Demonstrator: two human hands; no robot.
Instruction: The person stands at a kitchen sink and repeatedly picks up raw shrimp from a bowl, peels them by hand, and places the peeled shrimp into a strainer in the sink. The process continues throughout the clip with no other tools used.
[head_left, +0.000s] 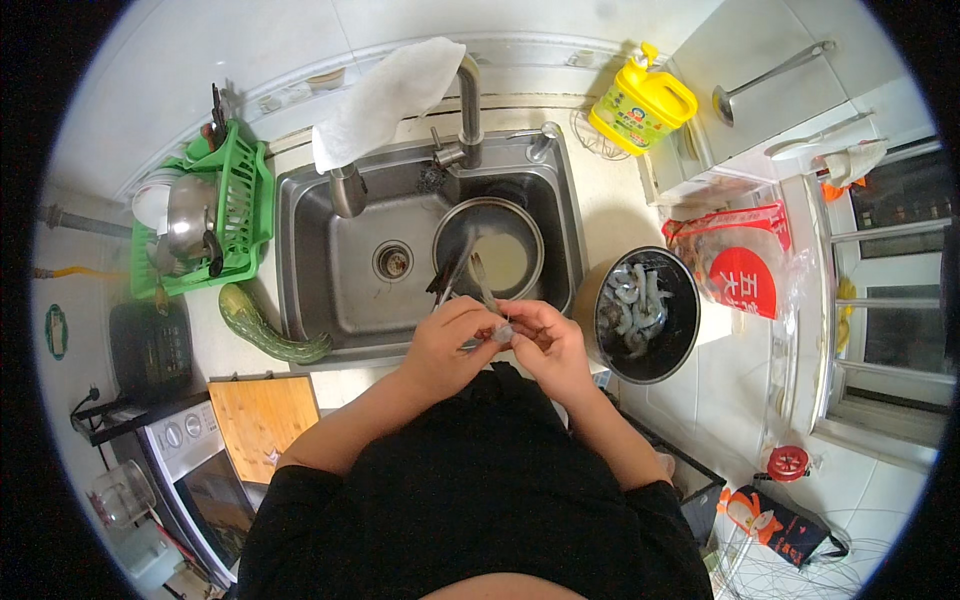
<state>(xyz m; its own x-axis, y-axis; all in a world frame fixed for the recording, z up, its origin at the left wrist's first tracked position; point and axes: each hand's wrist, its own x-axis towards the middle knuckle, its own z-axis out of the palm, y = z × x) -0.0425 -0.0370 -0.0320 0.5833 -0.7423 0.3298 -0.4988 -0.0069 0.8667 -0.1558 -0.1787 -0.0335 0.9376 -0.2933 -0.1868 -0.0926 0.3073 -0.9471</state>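
Note:
Over the sink's front edge, my left hand (455, 343) and my right hand (550, 349) meet, their fingertips closed on a raw shrimp (502, 332). Thin metal blades, apparently scissors (455, 279), point away from my left hand; how they are held is hidden. Beyond my fingers, a round metal pan (538, 259) with cloudy yellowish liquid stands in the stainless steel sink (352, 277). To the right of my right hand is a dark pot (694, 330) holding several grey, raw shrimp (636, 300).
A striped green squash (262, 330) lies left of the sink, near a green dish rack (244, 202). The faucet (470, 105) has a white cloth (397, 94) over it. A yellow bottle (643, 105) stands behind right; a red-and-clear plastic bag (739, 262) lies beyond the pot.

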